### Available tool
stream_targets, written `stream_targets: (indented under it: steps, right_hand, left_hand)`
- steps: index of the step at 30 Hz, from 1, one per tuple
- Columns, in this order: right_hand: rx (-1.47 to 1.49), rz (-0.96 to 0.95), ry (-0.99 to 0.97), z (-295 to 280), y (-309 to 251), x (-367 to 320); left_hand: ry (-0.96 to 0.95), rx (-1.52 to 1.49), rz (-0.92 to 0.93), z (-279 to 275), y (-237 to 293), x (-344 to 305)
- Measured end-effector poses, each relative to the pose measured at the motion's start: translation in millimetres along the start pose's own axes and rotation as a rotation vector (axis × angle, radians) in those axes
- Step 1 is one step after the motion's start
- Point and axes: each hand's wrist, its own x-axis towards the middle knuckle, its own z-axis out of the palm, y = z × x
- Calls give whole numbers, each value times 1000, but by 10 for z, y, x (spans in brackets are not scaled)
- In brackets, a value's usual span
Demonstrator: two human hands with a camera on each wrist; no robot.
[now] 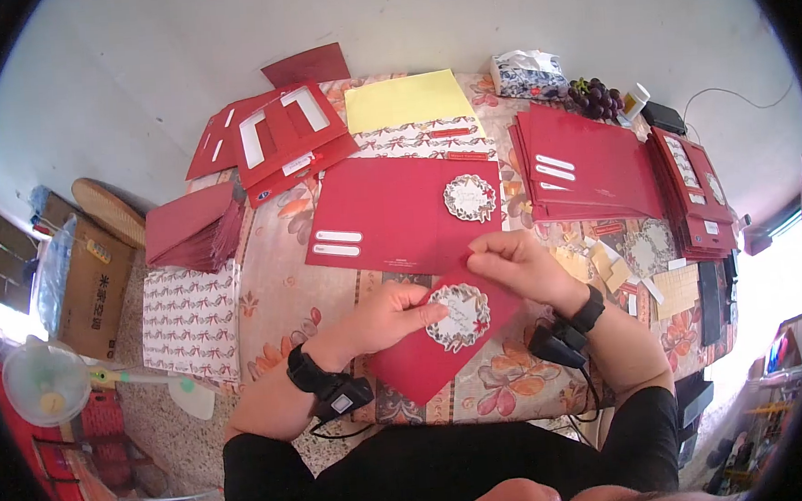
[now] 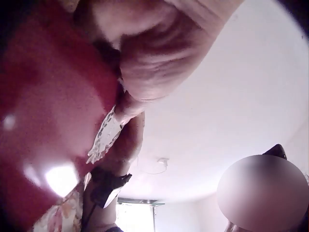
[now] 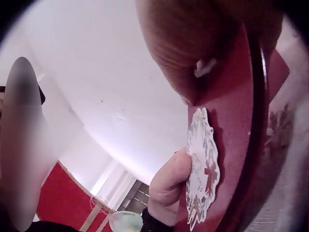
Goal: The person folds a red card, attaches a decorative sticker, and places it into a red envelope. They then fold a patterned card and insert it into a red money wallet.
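A red card (image 1: pixel 417 364) with a round wreath-patterned tag (image 1: pixel 457 318) is held tilted above the table's front edge. The left hand (image 1: pixel 378 321) grips its left side, thumb on the tag's edge. At the card's top corner the right hand (image 1: pixel 523 266) pinches with thumb and fingertips. In the right wrist view the tag (image 3: pixel 202 169) stands slightly off the red surface, the left thumb touching it. The left wrist view shows the left hand (image 2: pixel 159 53) against the red sheet (image 2: pixel 53 106). Just behind lies a larger red sheet (image 1: pixel 389 210) with a similar wreath tag (image 1: pixel 469 198).
Red folders (image 1: pixel 588 161) are stacked at right, beside grapes (image 1: pixel 596 98) and a tissue box (image 1: pixel 528 75). Left are red envelopes (image 1: pixel 193 226), patterned sheets (image 1: pixel 190 323) and a red folder with white cutouts (image 1: pixel 288 133). Yellow paper (image 1: pixel 410 100) lies at the back.
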Motion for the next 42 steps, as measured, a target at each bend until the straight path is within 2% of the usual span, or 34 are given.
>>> stream_targets:
  steps: [1,3,4,5,7,11,13,17,19,20,24,26,30,32,33,35,36,38,39,41,42]
  right_hand:
    - [-1,0,-1,-9,-2,5]
    - [-11,-70,118,-66,-11,14]
    - [4,-18,94,-121,23,3]
    - [4,-23,92,-107,1,10]
    - [182,97,49,-72,-53,7]
    - [95,7,55,-118,98,40]
    - [87,13,24,-132,85,35]
    - [45,19,-34,-113,84,9]
    - [83,63,-135,-54,45,-5]
    - [-9,40,-161,-64,95,6]
    - [8,50,-124,-11,115,-4]
    - [95,111,-7,12,155,2]
    - [154,154,-23,120,20,-26]
    - [102,147,-112,114,142,-5]
    - [106,151,-116,113,153,-4]
    - [-182,48,-58,86,161,11]
    - [-181,49,-58,57,193,15]
    - [-291,-2,18,-1,268,30]
    - [-291,-1,20,2,221,24]
    - [-92,-35,83,10,86,4]
    - [-92,-36,87,-6,84,8]
  left_hand:
    - [1,0,1,-14,0,-8]
    - [167,-38,56,-56,33,-4]
    - [236,-64,139,-60,36,13]
    - [240,-59,141,-58,60,13]
    - [282,-234,140,-46,116,-1]
    - [291,-219,126,-32,100,-10]
    - [234,-57,80,-81,49,-2]
    - [303,-24,152,-48,161,-10]
    - [315,-380,151,-64,73,43]
    - [332,-175,110,-131,-12,41]
    - [347,-155,175,-95,39,21]
    - [467,-203,203,-50,141,5]
    - [533,-173,258,-95,26,27]
    - [580,9,249,-84,135,-17]
    - [582,7,243,-104,83,-9]
    - [535,-7,207,-161,-55,32]
    - [535,-8,205,-164,-47,27]
    - [420,-224,136,-160,3,14]
    - [417,-224,135,-148,68,0]
    - [268,-70,-96,-117,203,-21]
    - [155,-67,69,-101,139,18]
